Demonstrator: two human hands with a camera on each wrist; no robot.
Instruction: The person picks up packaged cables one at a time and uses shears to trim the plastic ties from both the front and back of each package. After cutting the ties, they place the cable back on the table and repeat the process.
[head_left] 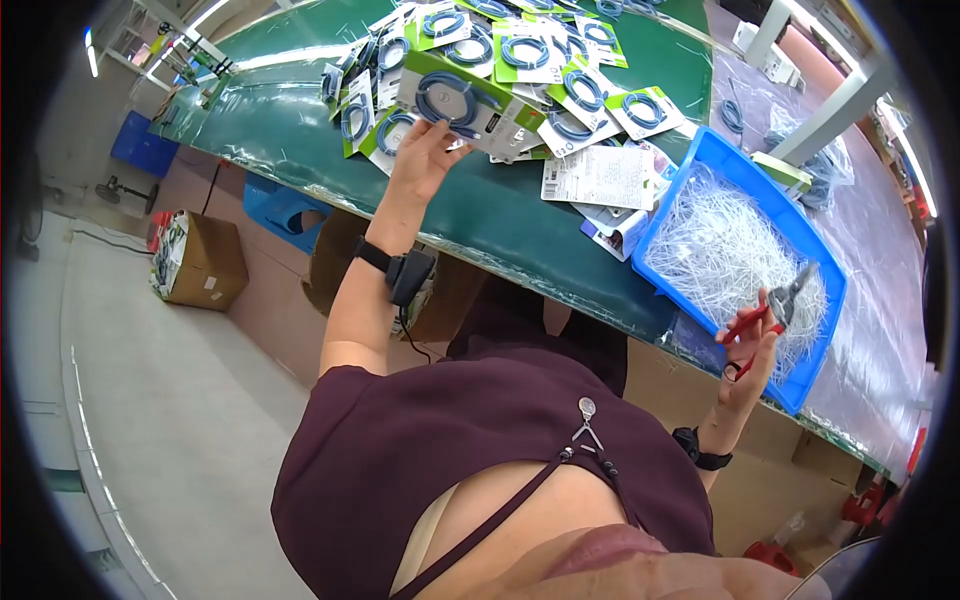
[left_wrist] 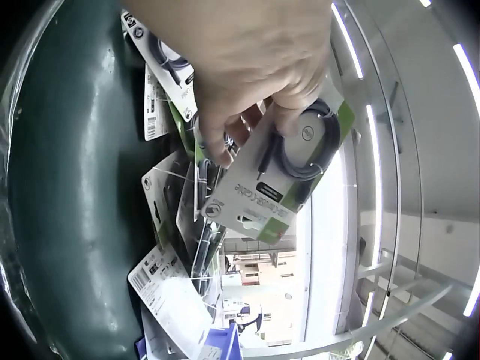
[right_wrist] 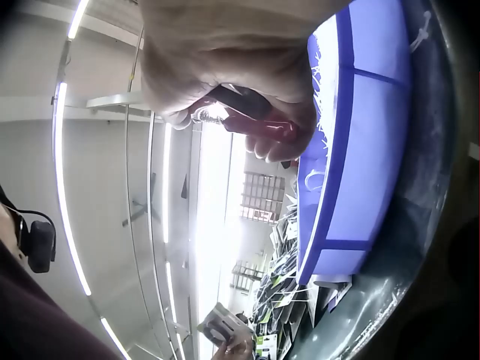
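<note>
My left hand point(head_left: 422, 165) holds up a carded cable package point(head_left: 440, 97), thumb on its front in the left wrist view. The card point(left_wrist: 247, 196) is white and green, with a coiled blue-grey cable on it. Behind it lies a heap of similar cable packages point(head_left: 525, 50). In my right hand point(head_left: 752, 362) are red-handled cutters point(head_left: 782, 308), gripped by the handles, blades pointing away from me. They are over a blue tray point(head_left: 776, 203) full of thin white plastic strips point(head_left: 705, 235). The tray's side wall point(right_wrist: 364, 150) shows close below the hand in the right wrist view.
A green-topped table point(head_left: 510, 225) runs across in front of me. Printed cards point(head_left: 597, 178) lie between the heap and the tray. Beyond the tray are a grey post point(head_left: 835, 110) and plastic-wrapped cables point(head_left: 825, 175). A cardboard box point(head_left: 215, 262) stands on the floor at left.
</note>
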